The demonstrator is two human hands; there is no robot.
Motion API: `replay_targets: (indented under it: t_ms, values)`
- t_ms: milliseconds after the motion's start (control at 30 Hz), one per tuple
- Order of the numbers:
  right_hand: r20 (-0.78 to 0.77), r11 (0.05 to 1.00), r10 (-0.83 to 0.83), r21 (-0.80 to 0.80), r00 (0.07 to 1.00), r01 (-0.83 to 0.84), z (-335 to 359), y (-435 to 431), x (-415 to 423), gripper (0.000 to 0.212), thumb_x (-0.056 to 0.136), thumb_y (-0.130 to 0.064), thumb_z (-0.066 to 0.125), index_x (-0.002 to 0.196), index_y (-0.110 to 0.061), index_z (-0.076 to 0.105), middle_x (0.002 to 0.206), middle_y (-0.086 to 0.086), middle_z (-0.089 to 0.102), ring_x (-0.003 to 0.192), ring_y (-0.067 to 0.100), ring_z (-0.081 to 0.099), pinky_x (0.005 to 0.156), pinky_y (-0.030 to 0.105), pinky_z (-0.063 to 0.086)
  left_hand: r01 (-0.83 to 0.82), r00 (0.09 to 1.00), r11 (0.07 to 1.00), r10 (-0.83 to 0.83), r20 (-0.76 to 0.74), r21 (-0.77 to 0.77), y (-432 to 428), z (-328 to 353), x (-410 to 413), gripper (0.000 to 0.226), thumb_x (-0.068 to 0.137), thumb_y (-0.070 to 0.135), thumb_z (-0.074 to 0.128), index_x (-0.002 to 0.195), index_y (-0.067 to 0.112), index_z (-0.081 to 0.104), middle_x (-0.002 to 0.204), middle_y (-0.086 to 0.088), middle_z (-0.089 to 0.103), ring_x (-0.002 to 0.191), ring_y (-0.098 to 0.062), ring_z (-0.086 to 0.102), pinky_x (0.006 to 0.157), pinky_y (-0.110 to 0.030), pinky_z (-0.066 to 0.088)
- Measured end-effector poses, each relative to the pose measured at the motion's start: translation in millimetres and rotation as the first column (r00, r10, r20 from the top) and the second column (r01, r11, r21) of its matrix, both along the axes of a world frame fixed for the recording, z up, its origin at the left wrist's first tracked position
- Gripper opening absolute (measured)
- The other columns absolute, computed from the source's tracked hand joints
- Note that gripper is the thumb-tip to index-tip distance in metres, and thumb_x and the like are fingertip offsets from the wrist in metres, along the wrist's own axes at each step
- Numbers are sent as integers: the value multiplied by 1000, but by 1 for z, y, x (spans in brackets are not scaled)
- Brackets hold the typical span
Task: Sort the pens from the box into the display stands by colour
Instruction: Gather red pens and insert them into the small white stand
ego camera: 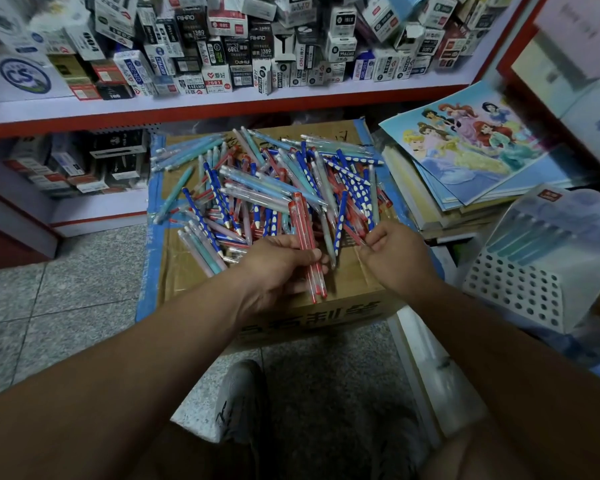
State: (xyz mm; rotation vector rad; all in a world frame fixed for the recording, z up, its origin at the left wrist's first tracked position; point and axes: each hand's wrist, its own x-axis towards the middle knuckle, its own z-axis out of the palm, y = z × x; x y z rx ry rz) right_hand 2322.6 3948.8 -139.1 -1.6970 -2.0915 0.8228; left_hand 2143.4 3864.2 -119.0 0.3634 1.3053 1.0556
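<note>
Left grip (281, 268) clasps red pens (305, 237), right grip (395, 254) pinches pen (353, 234).

Both forearms (146, 362) are bare all the way from the view's lower edge to the wrists, and the left hand (278, 268) and the right hand (395, 258) are bare too. One foot wears a pale grey fabric trainer (243, 393) with a rounded toe (dark, scribble-like marks run along its side, too blurred to read).

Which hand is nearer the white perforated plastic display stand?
Right. The right hand, pinching a red pen, is just left of the stand; the left hand, gripping a red pen bundle, is farther left.
</note>
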Motion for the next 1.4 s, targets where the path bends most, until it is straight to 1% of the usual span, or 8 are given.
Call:
replay_targets:
  t_ms: [200,400,667,833,1033,1133,1300,1400]
  values:
    - [-120,1000,-17,-3,993,17,11,4,11,10,86,-19,72,89,-14,64,82,0,66,79,17,64,62,24,47,24,1000,1000,-24,-11,1,0,-1,9,9,92,-2,61,91,5,66,89,-15,71,81,-24,70,68,-40,61]
    - [-278,996,-54,50,959,71,24,8,26,9,86,-19,72,82,-21,65,68,-6,62,58,4,57,56,22,43,30,999,999,-30,-25,-18,3,-5,14,23,92,-1,62,114,-1,64,92,-14,72,82,-23,71,72,-39,60]
    - [-546,962,-62,189,836,195,50,12,25,12,95,-28,65,92,-16,68,66,-13,64,63,5,63,65,44,59,11,999,999,-9,-52,40,8,-2,12,10,93,1,60,93,8,67,85,-9,74,74,-20,72,69,-35,56]
    - [-520,967,-5,217,854,137,54,17,20,15,97,-35,62,88,-23,64,70,-3,61,70,25,64,64,48,56,15,999,996,-11,-45,89,8,3,11,13,95,1,57,104,2,66,88,-10,74,72,-17,70,71,-35,56]
    - [-535,999,44,12,844,-44,53,13,-14,13,96,-27,65,92,-14,68,64,0,63,52,7,58,50,21,50,69,997,990,-65,-30,122,8,6,13,16,92,1,60,106,-4,68,88,-15,72,74,-26,67,61,-34,59]
    - [-566,996,36,-45,824,-75,46,13,-29,18,93,-25,69,95,-7,70,60,-2,65,50,6,59,49,21,50,147,988,981,-151,24,123,5,6,13,15,91,3,63,103,6,70,100,-17,72,85,-24,71,59,-28,56]
    - [-586,991,-16,-115,810,-63,33,26,-32,25,96,-32,64,90,-9,73,68,3,69,55,11,61,52,27,52,119,992,988,-123,34,95,6,3,0,25,76,0,71,99,9,69,94,-13,74,79,-19,73,62,-30,55]
    - [-292,999,-3,36,956,14,15,43,-18,17,93,-29,68,91,-12,73,75,-5,68,62,3,60,60,19,47,85,996,994,-87,28,73,8,2,-8,26,70,5,72,95,10,71,95,-11,74,78,-18,73,64,-30,54]
